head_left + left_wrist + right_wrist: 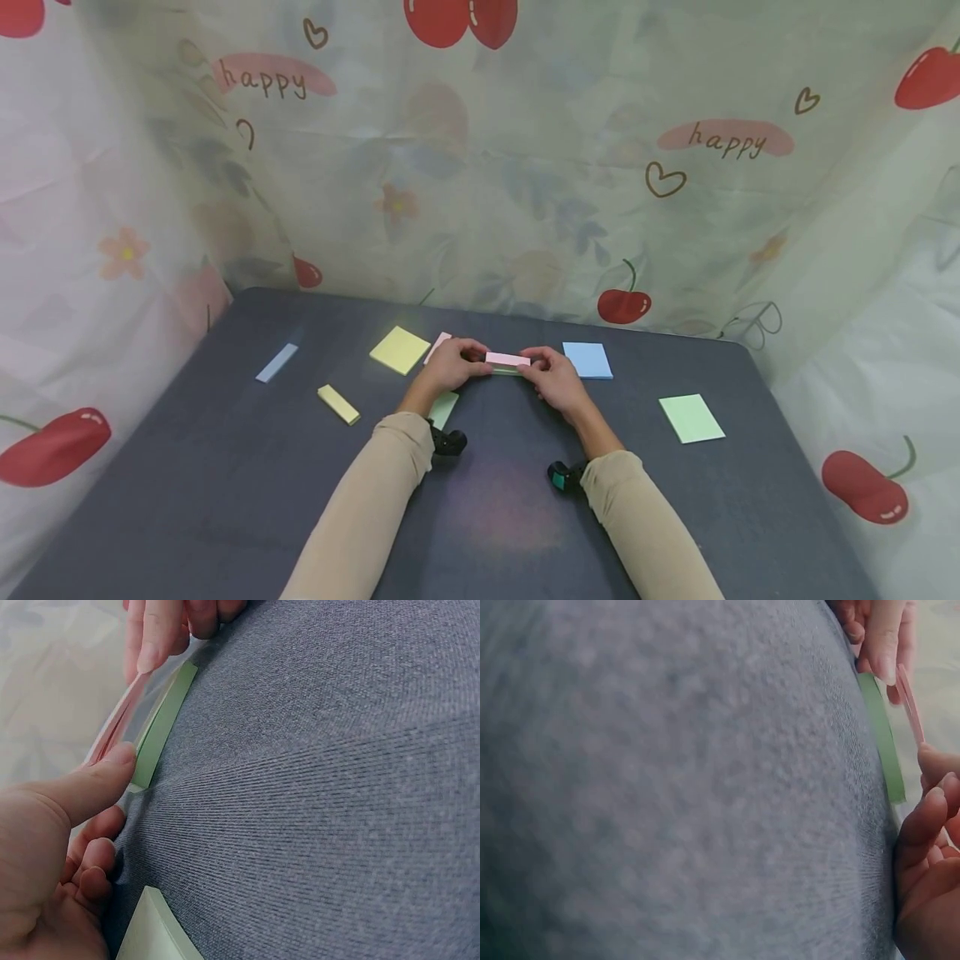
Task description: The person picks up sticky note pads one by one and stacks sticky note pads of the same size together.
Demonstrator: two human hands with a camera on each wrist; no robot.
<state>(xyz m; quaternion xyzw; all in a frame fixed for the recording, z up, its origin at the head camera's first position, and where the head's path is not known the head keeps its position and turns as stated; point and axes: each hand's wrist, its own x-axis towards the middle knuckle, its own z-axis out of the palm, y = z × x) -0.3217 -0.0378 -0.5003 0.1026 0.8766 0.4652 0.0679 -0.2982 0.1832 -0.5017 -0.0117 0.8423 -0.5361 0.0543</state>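
Between both hands a narrow pink pad of sticky notes [507, 359] is held by its two ends. My left hand [453, 364] pinches its left end between thumb and fingers, and my right hand [558, 383] pinches the right end. In the left wrist view the pad's sheets look slightly fanned. Close beneath it a narrow green pad [166, 724] lies on the dark cloth, with a gap between the two in the right wrist view. A pink piece [437, 347] is partly hidden behind the left hand. Beside the left wrist lies a pale green pad [443, 408], partly covered.
Square pads lie around: yellow [400, 350] at back left, blue [588, 361] just right of the right hand, green [692, 418] farther right. A blue strip [277, 363] and a yellow strip [339, 405] lie left. A patterned curtain [480, 208] surrounds the table.
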